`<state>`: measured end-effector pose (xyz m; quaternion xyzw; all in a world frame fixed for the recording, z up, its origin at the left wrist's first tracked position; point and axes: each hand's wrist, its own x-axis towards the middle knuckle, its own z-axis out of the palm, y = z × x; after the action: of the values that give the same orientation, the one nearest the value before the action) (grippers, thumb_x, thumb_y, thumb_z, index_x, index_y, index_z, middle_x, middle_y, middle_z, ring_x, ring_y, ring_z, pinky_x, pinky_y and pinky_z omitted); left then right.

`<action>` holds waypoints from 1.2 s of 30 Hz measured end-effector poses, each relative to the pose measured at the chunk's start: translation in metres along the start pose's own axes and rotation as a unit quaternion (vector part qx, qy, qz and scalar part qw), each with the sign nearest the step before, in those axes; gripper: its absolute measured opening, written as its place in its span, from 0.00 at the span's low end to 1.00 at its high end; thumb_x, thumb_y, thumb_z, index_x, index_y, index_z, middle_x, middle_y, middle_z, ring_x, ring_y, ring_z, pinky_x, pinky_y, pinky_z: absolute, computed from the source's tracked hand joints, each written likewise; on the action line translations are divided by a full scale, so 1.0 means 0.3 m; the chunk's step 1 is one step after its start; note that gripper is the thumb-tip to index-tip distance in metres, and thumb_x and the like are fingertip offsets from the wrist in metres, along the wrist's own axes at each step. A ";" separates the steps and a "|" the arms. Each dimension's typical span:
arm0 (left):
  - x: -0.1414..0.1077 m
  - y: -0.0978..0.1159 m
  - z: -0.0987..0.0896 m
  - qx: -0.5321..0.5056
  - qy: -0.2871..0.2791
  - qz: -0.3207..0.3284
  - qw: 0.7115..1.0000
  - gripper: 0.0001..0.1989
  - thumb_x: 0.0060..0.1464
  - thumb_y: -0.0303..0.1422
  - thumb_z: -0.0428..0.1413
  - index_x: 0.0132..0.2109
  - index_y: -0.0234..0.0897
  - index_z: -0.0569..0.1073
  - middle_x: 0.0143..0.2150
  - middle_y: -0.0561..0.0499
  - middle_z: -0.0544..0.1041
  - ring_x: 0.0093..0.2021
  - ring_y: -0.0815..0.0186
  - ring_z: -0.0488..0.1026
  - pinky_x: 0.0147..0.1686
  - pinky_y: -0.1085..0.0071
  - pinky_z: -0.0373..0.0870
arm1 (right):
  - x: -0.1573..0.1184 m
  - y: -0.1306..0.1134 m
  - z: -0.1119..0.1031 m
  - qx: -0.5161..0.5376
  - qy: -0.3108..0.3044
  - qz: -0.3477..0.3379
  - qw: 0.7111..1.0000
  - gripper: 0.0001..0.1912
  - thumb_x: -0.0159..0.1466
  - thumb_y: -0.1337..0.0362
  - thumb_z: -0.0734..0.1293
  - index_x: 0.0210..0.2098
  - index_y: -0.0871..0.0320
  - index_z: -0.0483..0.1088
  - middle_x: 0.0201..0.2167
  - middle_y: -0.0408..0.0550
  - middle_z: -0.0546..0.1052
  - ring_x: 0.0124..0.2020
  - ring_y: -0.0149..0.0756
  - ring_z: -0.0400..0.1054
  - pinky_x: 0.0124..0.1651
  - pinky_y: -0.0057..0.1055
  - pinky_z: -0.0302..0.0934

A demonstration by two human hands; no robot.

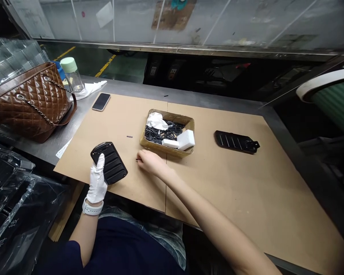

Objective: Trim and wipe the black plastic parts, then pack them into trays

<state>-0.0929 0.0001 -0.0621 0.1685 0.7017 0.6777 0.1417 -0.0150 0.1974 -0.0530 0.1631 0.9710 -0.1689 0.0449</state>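
Note:
In a white glove, my left hand [97, 179] grips a black ribbed plastic panel [113, 163] by its left side, thumb on top, over the front edge of the cardboard sheet. My bare right hand [149, 160] is just right of the panel, with thumb and fingers pinched on a small black strip [137, 159] whose end pokes out. Behind that hand stands a cardboard box [167, 150] holding many small black pieces [172, 130], crumpled white tissue [157, 120] and white blocks [186, 139]. One loose black strip [129, 136] lies left of the box.
A second black ribbed panel [235, 141] lies on the right of the cardboard sheet [218, 191]. A phone [101, 102] is at its back left corner. A brown quilted handbag [34, 99] and a bottle [73, 76] stand farther left. Plastic-wrapped parts [20, 206] are at lower left.

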 end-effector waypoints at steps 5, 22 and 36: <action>-0.006 0.065 0.040 -0.028 0.012 -0.018 0.999 0.21 0.54 0.42 0.55 0.52 0.36 0.72 0.52 0.46 0.75 0.53 0.58 0.72 0.56 0.63 0.67 | 0.223 -0.043 -0.055 -0.032 0.038 0.024 0.998 0.11 0.66 0.71 0.57 0.46 0.64 0.66 0.46 0.58 0.71 0.48 0.40 0.66 0.49 0.35 0.60; -0.012 0.073 0.026 0.038 -0.139 0.021 0.989 0.15 0.54 0.39 0.56 0.45 0.36 0.76 0.49 0.46 0.77 0.51 0.58 0.73 0.53 0.65 0.69 | 0.137 0.093 -0.270 0.045 0.249 0.080 0.964 0.12 0.59 0.70 0.59 0.41 0.60 0.67 0.39 0.54 0.74 0.41 0.41 0.69 0.44 0.37 0.63; -0.063 0.057 0.154 0.085 -0.252 0.036 0.963 0.11 0.54 0.36 0.55 0.44 0.40 0.75 0.36 0.49 0.80 0.36 0.63 0.78 0.42 0.70 0.74 | -0.115 0.455 -0.331 -0.024 0.055 0.188 0.980 0.29 0.46 0.62 0.71 0.49 0.58 0.69 0.49 0.58 0.72 0.52 0.55 0.64 0.54 0.50 0.59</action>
<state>-0.0553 0.0343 -0.0475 0.3706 0.6916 0.5560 0.2742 0.0595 0.3427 0.0024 0.3502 0.9279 -0.1251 0.0263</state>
